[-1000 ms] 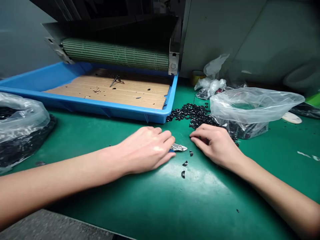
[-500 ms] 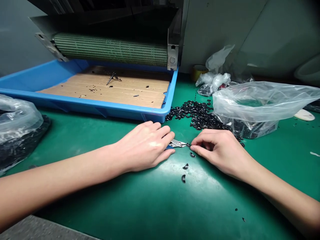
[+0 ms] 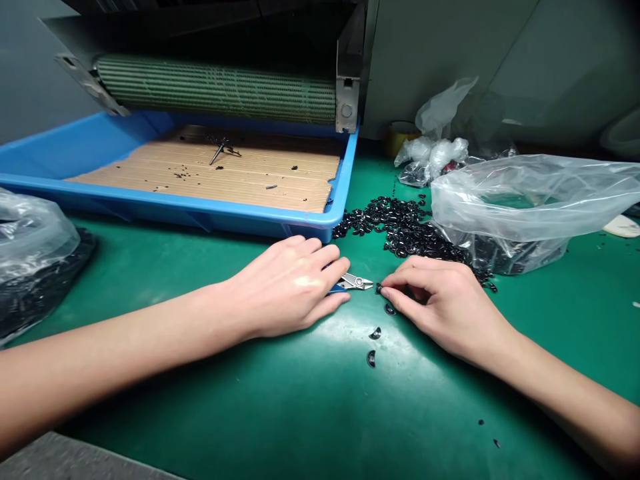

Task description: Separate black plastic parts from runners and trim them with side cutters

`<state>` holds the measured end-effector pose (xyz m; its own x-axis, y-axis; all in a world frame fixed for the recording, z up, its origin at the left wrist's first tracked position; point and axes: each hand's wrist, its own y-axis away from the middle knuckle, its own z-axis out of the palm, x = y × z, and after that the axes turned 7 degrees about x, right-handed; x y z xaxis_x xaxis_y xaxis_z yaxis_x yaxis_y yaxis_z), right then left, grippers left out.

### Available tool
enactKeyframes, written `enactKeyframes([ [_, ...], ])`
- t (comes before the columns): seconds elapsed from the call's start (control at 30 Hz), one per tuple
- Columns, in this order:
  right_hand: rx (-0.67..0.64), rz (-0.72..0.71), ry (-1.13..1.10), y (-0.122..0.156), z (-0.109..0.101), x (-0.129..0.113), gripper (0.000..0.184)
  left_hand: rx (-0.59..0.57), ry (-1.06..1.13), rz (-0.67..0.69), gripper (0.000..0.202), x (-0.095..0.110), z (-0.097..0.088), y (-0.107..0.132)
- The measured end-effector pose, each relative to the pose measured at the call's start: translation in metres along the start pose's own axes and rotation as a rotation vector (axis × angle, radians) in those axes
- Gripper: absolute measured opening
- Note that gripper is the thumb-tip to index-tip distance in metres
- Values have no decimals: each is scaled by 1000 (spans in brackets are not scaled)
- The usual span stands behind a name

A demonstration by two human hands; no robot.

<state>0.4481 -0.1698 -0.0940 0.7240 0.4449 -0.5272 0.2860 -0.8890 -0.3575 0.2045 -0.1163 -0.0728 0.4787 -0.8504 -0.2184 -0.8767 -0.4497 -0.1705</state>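
Left to right, all placed off the blue tray.

Left of tray: one clear plastic bag of black parts, on the green bench mat.

In front of tray, left side: left hand, fingers curled closed over the blue-gripped side cutters. Cutter tips point right, just past the tray's front right corner; blades look almost shut.

In tray: one small metal tool, type unclear, on a ribbed cardboard liner, plus scattered black bits, too small to count. One green ribbed roller sits behind tray.

Right of that corner: right hand, thumb and index pinched on one small black piece, right beside the cutter tips but not clearly touching. Change: right hand has moved in from the pile toward the cutters, so that piece now sits at the tips.

Loose crescent pieces below it: 3 on the mat. Two more specks sit further right.

Right of tray: one black parts pile, too many to count; one clear bag of parts; one crumpled bag bunch by a tape roll.
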Motion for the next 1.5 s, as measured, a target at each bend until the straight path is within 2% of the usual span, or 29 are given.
enactKeyframes([
  [0.3,1,-33,11,3,3,2,15,-30,-35,57,45,4,-6,-6],
  [0.5,-5,-59,7,3,4,3,16,-42,-133,167,43,1,-13,-15],
  [0.7,-50,-58,1,-4,1,1,18,-85,-161,271,30,-4,-16,-23],
  [0.83,-97,-80,10,-7,-3,2,16,-86,-172,287,27,0,-15,-24],
  [0.9,-118,-73,37,-6,-7,1,15,-58,-150,253,30,2,-16,-18],
  [1.0,-54,-21,86,2,-8,-6,18,11,-125,106,34,2,-26,5],
  [1.1,34,-21,140,19,0,-19,30,102,-117,-80,38,4,-40,45],
  [1.2,-70,-6,230,35,21,-39,65,190,-81,-212,39,10,-53,90],
  [1.27,-146,44,286,40,38,-55,80,248,-54,-284,39,15,-60,118],
  [1.37,-177,79,303,31,68,-86,87,353,-7,-405,40,21,-69,155],
  [1.5,-167,14,167,-5,107,-134,86,512,73,-587,33,28,-79,185],
])
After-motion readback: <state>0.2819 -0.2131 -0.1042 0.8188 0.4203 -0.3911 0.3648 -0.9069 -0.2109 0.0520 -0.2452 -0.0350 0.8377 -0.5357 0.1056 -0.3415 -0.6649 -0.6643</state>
